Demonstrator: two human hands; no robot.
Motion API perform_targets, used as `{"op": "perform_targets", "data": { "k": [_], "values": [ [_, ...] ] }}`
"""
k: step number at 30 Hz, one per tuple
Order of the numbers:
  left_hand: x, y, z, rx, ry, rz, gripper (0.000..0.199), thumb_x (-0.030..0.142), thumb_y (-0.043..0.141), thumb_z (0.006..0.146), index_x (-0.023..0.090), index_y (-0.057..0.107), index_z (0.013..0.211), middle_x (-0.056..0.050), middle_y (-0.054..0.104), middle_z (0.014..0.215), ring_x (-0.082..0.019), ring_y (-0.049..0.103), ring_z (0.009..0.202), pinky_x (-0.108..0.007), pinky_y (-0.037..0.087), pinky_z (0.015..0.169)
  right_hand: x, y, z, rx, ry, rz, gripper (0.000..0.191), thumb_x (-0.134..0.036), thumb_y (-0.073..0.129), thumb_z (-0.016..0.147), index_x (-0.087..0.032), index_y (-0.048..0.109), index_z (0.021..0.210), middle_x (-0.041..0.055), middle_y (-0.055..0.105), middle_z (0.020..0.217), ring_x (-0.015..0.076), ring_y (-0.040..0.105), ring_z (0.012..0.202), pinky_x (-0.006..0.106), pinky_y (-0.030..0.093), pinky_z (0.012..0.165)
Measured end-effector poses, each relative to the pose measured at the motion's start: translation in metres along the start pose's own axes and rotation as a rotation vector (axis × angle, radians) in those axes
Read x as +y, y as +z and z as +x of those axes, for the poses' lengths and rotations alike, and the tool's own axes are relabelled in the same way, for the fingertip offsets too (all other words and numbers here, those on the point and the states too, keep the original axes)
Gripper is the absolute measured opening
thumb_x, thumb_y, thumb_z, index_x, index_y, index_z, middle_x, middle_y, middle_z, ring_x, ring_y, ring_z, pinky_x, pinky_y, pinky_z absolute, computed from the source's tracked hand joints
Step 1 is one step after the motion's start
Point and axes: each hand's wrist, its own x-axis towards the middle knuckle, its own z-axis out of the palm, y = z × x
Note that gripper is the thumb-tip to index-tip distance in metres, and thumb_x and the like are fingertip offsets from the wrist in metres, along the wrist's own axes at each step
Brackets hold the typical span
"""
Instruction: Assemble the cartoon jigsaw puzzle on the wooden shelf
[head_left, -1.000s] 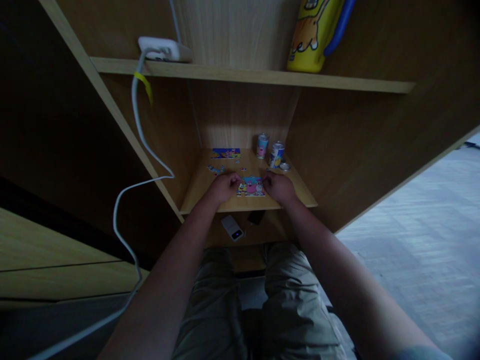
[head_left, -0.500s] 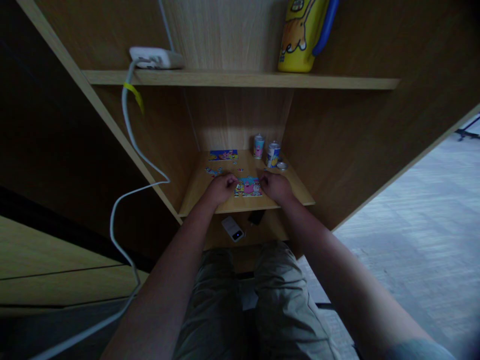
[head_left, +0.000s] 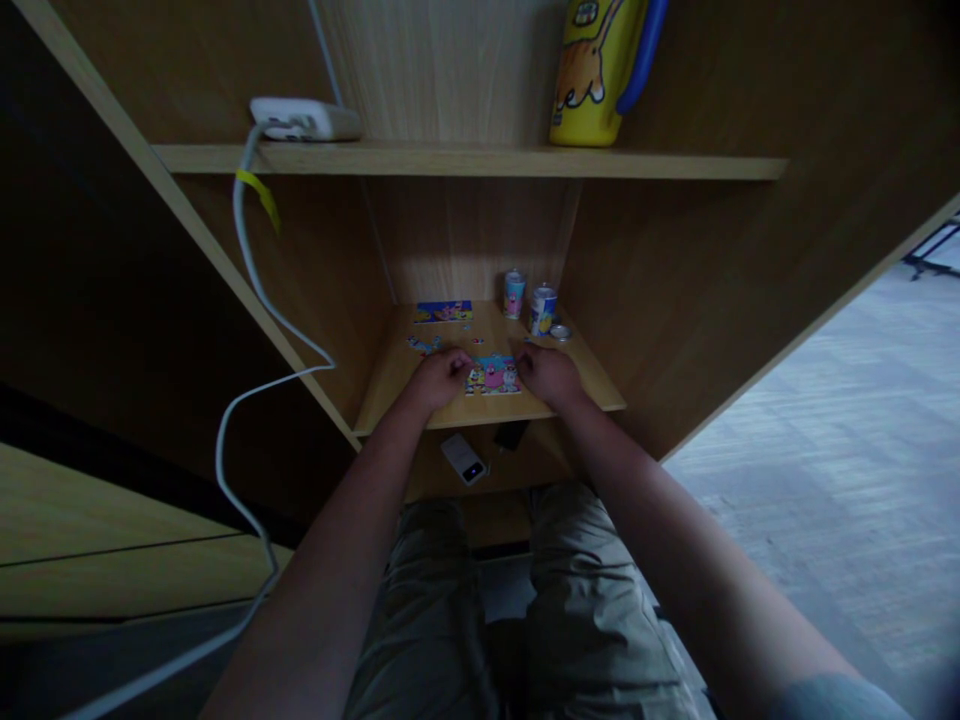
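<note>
On the shelf (head_left: 386, 395), little has changed within the last second: the left hand (head_left: 439, 380) and right hand (head_left: 553, 374) stay curled at either side of the puzzle (head_left: 493, 375); whether either grasps anything, I cannot tell. The puzzle lies near the front edge, seemingly no further joined, its loose pieces (head_left: 424, 345) toward the left edge.

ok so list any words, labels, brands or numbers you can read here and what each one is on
None can be read with certainty.
Bottle: a dark badge near the top, too blurred to read.
Left can and right can: printed sides, any lettering too small.
Puzzle and card: cartoon pictures, no legible words.
White device: a lit spot, no readable number.
</note>
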Motion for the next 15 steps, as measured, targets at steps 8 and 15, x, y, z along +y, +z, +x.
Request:
{"op": "perform_targets", "data": {
  "k": [8, 15],
  "values": [
    [-0.0017, 0.0, 0.0011, 0.0, 0.01, 0.012, 0.014, 0.03, 0.064, 0.098, 0.023, 0.076, 0.095, -0.002, 0.079, 0.088, -0.02, 0.07, 0.079, -0.033, 0.053, 0.078, 0.0011, 0.0002, 0.0007, -0.003, -0.008, 0.003, 0.041, -0.038, 0.046, 0.115, -0.026, 0.078, 0.136, 0.012, 0.084, 0.126, 0.028, 0.078, 0.113, 0.033, 0.055, 0.093],
    [-0.0011, 0.0004, 0.0013, 0.007, -0.001, 0.016, 0.014, 0.029, 0.065, 0.098, 0.023, 0.077, 0.095, -0.003, 0.08, 0.09, -0.021, 0.071, 0.082, -0.033, 0.053, 0.078, 0.0005, -0.0011, 0.0, -0.014, 0.002, 0.013, 0.041, -0.038, 0.045, 0.115, -0.026, 0.078, 0.137, 0.0123, 0.084, 0.126, 0.0275, 0.078, 0.114, 0.032, 0.055, 0.094]
  ]
}}
